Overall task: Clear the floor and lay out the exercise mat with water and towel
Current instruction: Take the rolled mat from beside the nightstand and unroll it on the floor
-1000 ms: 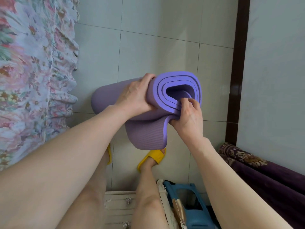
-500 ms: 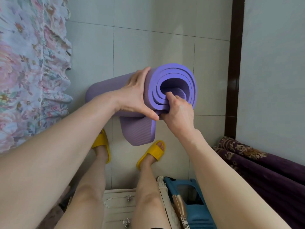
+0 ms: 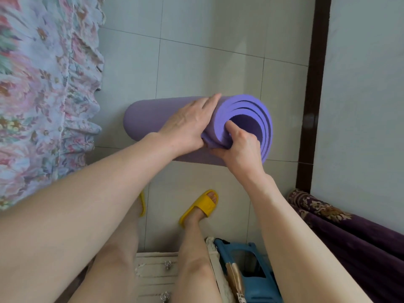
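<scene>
A purple exercise mat (image 3: 148,119), rolled into a thick tube, lies across my view above the pale tiled floor (image 3: 196,66). Its spiral end faces right, towards the wall. My left hand (image 3: 188,121) is spread over the top of the roll near that end. My right hand (image 3: 238,145) grips the layers at the open end, thumb inside the spiral. Whether the roll rests on the floor or is held just above it, I cannot tell. No water or towel is in view.
A bed with a floral frilled cover (image 3: 43,95) fills the left side. A wall with a dark baseboard (image 3: 310,106) runs along the right. A dark purple rolled rug (image 3: 349,232) lies at lower right. A blue plastic stool (image 3: 247,272) and a white drawer unit (image 3: 157,274) stand behind my yellow slippers (image 3: 201,206).
The hanging loose flap of the mat has been wound in, so the roll is now closed. Both hands and the roll have moved lower, towards the floor.
</scene>
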